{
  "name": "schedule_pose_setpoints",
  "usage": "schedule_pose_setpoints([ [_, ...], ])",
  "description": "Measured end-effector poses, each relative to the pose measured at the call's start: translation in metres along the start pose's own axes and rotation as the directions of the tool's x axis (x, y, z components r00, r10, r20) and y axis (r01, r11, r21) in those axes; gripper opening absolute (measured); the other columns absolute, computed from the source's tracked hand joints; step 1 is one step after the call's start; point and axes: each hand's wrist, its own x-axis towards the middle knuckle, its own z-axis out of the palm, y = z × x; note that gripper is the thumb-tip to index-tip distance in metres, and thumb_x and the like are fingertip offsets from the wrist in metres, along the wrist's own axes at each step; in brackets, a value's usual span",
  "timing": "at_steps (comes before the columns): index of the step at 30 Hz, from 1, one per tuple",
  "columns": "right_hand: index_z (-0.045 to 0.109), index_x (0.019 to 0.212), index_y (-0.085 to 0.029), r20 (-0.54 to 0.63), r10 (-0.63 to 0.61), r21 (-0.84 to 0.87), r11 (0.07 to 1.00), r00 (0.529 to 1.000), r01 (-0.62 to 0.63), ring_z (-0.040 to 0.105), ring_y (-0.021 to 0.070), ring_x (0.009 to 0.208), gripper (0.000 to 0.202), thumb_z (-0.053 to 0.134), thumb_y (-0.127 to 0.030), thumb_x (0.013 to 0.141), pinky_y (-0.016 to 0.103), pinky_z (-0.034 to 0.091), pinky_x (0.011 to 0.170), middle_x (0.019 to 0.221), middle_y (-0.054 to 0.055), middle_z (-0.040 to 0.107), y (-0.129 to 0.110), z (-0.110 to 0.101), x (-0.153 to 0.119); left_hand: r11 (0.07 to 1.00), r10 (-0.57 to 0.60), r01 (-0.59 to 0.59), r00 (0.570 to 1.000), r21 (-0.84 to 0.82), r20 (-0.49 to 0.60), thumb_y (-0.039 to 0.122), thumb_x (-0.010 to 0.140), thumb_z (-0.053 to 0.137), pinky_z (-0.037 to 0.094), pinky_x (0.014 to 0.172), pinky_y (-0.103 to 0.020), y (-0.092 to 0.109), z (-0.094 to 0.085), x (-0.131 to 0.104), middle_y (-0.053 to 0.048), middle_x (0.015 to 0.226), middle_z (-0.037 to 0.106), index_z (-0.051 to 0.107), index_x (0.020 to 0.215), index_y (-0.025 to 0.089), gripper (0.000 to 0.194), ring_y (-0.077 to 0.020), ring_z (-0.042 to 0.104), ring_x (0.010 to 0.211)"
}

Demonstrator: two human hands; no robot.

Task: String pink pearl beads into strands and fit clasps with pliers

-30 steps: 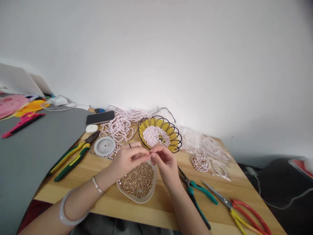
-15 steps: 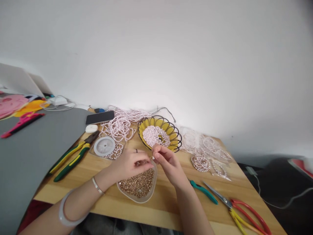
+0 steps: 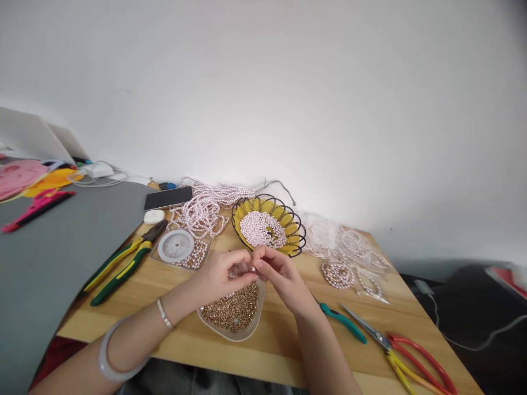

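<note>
My left hand (image 3: 224, 277) and my right hand (image 3: 282, 275) meet at their fingertips above a pale bowl (image 3: 259, 312) filled with small gold beads (image 3: 234, 310). Between the fingertips shows a tiny shiny bead (image 3: 253, 269). Thumb and fingers of my left hand are closed around it in a pinch. My right hand pinches at the same spot from the other side. Any thread there is too fine to make out. Just behind the hands stands a yellow basket with a black wire rim (image 3: 296, 249), holding pale pink beads (image 3: 257, 227).
Left of the hands lie a clear case with a white spool (image 3: 176, 246), green-yellow pliers (image 3: 123, 269), a white earbud case (image 3: 153, 216) and a phone (image 3: 168, 198). Pink bead strands (image 3: 201, 214) lie behind. On the right are bagged strands (image 3: 340, 273), a teal-handled tool (image 3: 343, 322) and scissors (image 3: 387, 343).
My left hand's fingers have moved up and closed in to meet my right fingertips at the bead. My right hand has shifted slightly left.
</note>
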Motion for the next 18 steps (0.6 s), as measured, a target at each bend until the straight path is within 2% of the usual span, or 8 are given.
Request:
schedule_pose_setpoints([
  [3, 0.059, 0.080, -0.021, 0.013, 0.011, 0.003, 1.000, 1.000, -0.011, 0.035, 0.0133, 0.061, 0.030, 0.066, -0.047, 0.092, 0.027, 0.027, 0.058, 0.069, -0.004, 0.044, 0.0007, -0.0021, -0.0009, 1.000, -0.010, 0.010, 0.999, -0.005, 0.032, 0.022, 0.093, 0.061, 0.038, 0.046, -0.016, 0.0004, -0.0014, -0.0006, 0.007, 0.061, 0.053, 0.055, 0.078, 0.018, 0.017, -0.0073, 0.050, 0.052],
  [6, 0.058, 0.080, -0.021, 0.035, 0.020, 0.006, 1.000, 0.999, -0.020, 0.035, 0.0131, 0.061, 0.030, 0.065, -0.047, 0.093, 0.027, 0.027, 0.058, 0.068, -0.005, 0.043, 0.0018, -0.0044, -0.0018, 1.000, 0.012, -0.013, 0.998, 0.013, 0.054, 0.022, 0.096, 0.058, 0.035, 0.047, -0.017, 0.0016, -0.0040, -0.0002, 0.007, 0.060, 0.053, 0.058, 0.081, 0.017, 0.016, -0.0072, 0.047, 0.050],
  [13, 0.058, 0.082, -0.021, 0.051, 0.035, 0.018, 0.999, 0.998, -0.036, 0.037, 0.0132, 0.061, 0.028, 0.065, -0.046, 0.094, 0.027, 0.030, 0.059, 0.068, -0.005, 0.044, 0.0030, -0.0060, -0.0024, 0.985, 0.130, -0.135, 0.990, 0.107, 0.058, 0.023, 0.101, 0.053, 0.043, 0.058, -0.021, -0.0002, -0.0060, -0.0004, 0.003, 0.065, 0.062, 0.066, 0.090, 0.018, 0.017, -0.0106, 0.056, 0.059],
  [18, 0.059, 0.081, -0.022, 0.033, 0.035, 0.025, 0.999, 0.999, -0.036, 0.039, 0.0129, 0.059, 0.028, 0.066, -0.046, 0.093, 0.027, 0.032, 0.057, 0.067, -0.005, 0.047, 0.0042, -0.0045, -0.0005, 0.967, 0.190, -0.196, 0.981, 0.166, 0.049, 0.024, 0.103, 0.050, 0.044, 0.059, -0.021, -0.0020, -0.0067, -0.0007, 0.000, 0.069, 0.065, 0.066, 0.089, 0.018, 0.022, -0.0117, 0.060, 0.063],
])
